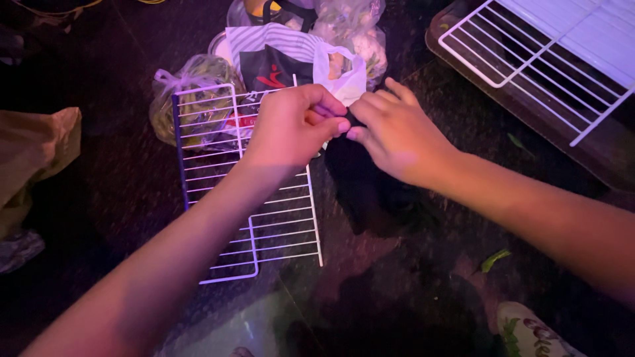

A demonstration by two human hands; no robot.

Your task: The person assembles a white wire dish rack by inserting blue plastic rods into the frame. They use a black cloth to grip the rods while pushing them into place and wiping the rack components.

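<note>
Both hands, left (291, 125) and right (390, 132), pinch the black bag (357, 178) beneath them.

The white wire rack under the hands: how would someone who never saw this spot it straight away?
Start at the dark speckled floor. The white wire rack lies flat there under the left hand, its top edge over a clear bag of green vegetables. Unlike the larger wire shelf at top right, it is small and narrow.
</note>
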